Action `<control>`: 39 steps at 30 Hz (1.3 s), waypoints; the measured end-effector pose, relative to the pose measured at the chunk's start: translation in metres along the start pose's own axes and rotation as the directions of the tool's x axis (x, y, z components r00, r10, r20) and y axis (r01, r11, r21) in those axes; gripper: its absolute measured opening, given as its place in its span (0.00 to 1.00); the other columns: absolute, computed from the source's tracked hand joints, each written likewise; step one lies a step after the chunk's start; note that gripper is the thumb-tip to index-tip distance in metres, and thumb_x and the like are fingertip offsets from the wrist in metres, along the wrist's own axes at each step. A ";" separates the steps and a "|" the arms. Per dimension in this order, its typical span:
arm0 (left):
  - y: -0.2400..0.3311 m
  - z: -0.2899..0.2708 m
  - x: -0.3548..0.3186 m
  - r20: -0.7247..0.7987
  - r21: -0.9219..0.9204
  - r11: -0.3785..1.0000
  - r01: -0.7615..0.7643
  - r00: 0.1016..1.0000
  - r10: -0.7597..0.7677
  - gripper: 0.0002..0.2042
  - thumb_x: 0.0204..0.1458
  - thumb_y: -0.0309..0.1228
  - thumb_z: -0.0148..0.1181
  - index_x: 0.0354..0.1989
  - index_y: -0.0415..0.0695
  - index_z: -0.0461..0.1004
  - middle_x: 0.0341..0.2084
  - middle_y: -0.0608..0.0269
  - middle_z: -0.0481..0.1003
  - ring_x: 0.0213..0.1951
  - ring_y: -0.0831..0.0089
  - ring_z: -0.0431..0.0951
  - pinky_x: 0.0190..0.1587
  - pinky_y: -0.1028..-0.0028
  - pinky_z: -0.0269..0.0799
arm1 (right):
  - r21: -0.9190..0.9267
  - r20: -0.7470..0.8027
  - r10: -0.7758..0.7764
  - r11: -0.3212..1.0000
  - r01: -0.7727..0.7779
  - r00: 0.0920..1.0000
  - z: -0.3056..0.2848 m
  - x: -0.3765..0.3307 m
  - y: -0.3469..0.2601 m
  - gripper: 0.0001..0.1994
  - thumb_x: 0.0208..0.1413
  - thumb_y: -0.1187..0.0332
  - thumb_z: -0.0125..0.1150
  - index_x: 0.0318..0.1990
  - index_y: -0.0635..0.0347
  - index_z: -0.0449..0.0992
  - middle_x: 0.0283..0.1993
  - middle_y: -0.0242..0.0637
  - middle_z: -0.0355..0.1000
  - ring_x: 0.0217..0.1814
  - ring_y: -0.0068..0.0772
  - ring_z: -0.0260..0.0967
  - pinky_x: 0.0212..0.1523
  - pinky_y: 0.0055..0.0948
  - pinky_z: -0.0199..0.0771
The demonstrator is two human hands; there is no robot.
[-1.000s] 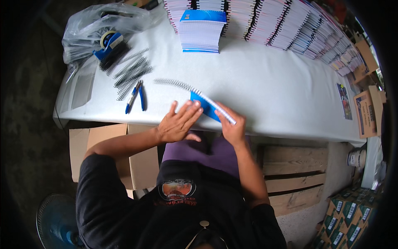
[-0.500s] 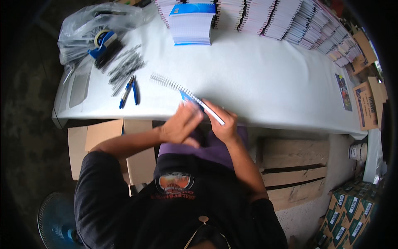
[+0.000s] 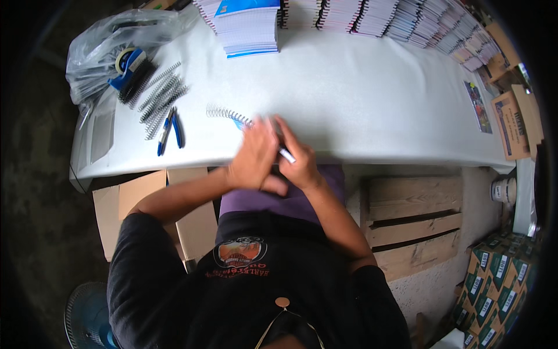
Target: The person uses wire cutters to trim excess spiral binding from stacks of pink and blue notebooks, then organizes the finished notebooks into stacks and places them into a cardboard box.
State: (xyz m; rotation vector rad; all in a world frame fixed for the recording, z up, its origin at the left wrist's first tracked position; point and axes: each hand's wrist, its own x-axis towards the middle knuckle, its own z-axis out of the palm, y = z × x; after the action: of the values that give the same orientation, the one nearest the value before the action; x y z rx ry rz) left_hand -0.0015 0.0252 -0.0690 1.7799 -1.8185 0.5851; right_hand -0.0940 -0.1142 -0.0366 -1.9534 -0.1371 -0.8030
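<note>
Near the front edge of the table, my right hand grips a small notebook with a blue cover, held edge-up. A dark wire spiral coil runs along its spine, its loose end sticking out past the notebook to the left. My left hand lies across the notebook and coil with its fingers stretched out, slightly blurred, the thumb apart. It hides most of the notebook. To the left on the table are blue-handled pliers and a heap of loose spiral coils.
A stack of unbound blue-covered notebooks stands at the back, beside rows of bound notebooks. A blue tape dispenser and a clear plastic bag lie at the far left. Cardboard boxes stand at the right; a wooden pallet is below.
My left hand has slid up and over the notebook and coil, now covering more of them. The notebook is tilted a little differently in my right hand. The view has shifted slightly.
</note>
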 end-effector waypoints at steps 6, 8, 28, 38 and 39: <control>-0.028 -0.020 0.025 -0.264 0.115 0.908 0.403 0.894 -0.363 0.53 0.47 0.67 0.42 0.60 0.21 0.41 0.57 0.19 0.49 0.60 0.33 0.52 0.56 0.35 0.45 | 0.174 0.060 -0.007 0.985 -0.003 0.998 0.004 0.005 -0.001 0.38 0.48 0.78 0.60 0.67 0.55 0.47 0.47 0.44 0.74 0.48 0.47 0.72 0.45 0.36 0.73; 0.013 0.002 0.001 0.066 -0.084 0.995 0.057 0.997 -0.051 0.51 0.44 0.67 0.43 0.61 0.27 0.48 0.58 0.21 0.48 0.62 0.29 0.44 0.56 0.35 0.44 | 0.179 -0.006 0.137 0.975 -0.134 0.991 0.006 0.004 0.005 0.38 0.49 0.76 0.61 0.67 0.55 0.47 0.45 0.50 0.74 0.44 0.45 0.75 0.42 0.34 0.73; -0.015 -0.099 0.147 0.052 0.085 0.996 0.014 0.998 -0.018 0.10 0.39 0.31 0.67 0.32 0.53 0.74 0.31 0.72 0.72 0.42 0.71 0.71 0.52 0.63 0.57 | 0.105 0.059 0.075 0.991 -0.081 0.995 -0.039 0.046 -0.001 0.23 0.50 0.80 0.55 0.55 0.58 0.65 0.42 0.47 0.74 0.41 0.47 0.73 0.41 0.33 0.71; -0.227 -0.072 0.149 -0.092 0.552 0.805 0.216 0.976 -0.198 0.16 0.55 0.34 0.52 0.52 0.45 0.69 0.47 0.57 0.73 0.48 0.59 0.73 0.47 0.64 0.69 | -0.674 0.580 0.350 0.714 0.192 0.735 -0.098 0.076 0.014 0.44 0.35 0.46 0.70 0.62 0.50 0.61 0.68 0.44 0.50 0.72 0.47 0.40 0.68 0.56 0.36; -0.213 -0.075 0.163 -0.097 0.499 0.822 0.275 0.960 -0.262 0.15 0.55 0.34 0.51 0.50 0.46 0.70 0.43 0.56 0.74 0.43 0.59 0.75 0.43 0.65 0.71 | -0.470 0.490 0.307 0.881 -0.050 0.816 -0.104 0.073 0.013 0.44 0.38 0.45 0.68 0.62 0.55 0.60 0.68 0.45 0.51 0.71 0.48 0.42 0.66 0.56 0.40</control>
State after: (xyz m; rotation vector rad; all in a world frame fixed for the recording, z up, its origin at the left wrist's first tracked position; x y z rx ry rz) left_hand 0.2162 -0.0616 0.0809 2.3103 -1.4321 1.0381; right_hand -0.0815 -0.2243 0.0281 -2.5490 -0.1113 -0.1075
